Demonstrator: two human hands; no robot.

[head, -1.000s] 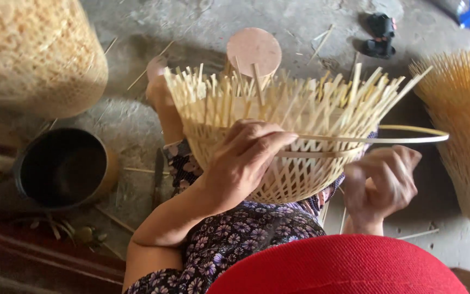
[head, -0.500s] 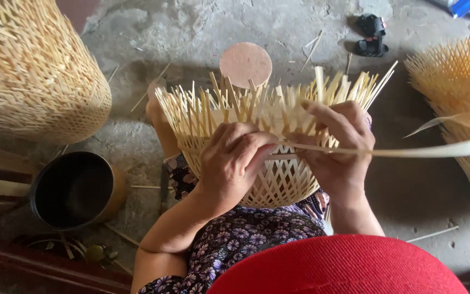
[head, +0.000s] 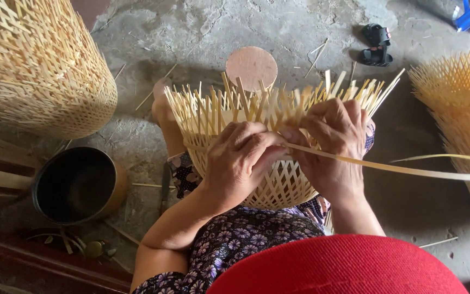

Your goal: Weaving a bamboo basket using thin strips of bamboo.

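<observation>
Basket: our half-made basket (head: 278,179) sits on our lap.
Done: the bottom is woven.
Left: the top sticks (head: 213,109) poke up loose.
Hands: our left hand (head: 243,158) and right hand (head: 330,144) pinch one long strip (head: 409,170) together.

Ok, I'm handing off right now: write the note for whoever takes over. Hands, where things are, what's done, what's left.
Left hand: pressed on the wall of the half-woven basket on the lap, fingers curled over the weave.
Right hand: at the basket's upper wall, pinching the long flat bamboo strip, which trails off to the right.
Done: the lower wall is woven in an open lattice.
Left: the upright stakes at the top stand loose and unwoven; no rim yet.
Nearby: a dark metal pot to the left, a large finished basket upper left, another unfinished basket on the right, a round wooden stool ahead.
</observation>
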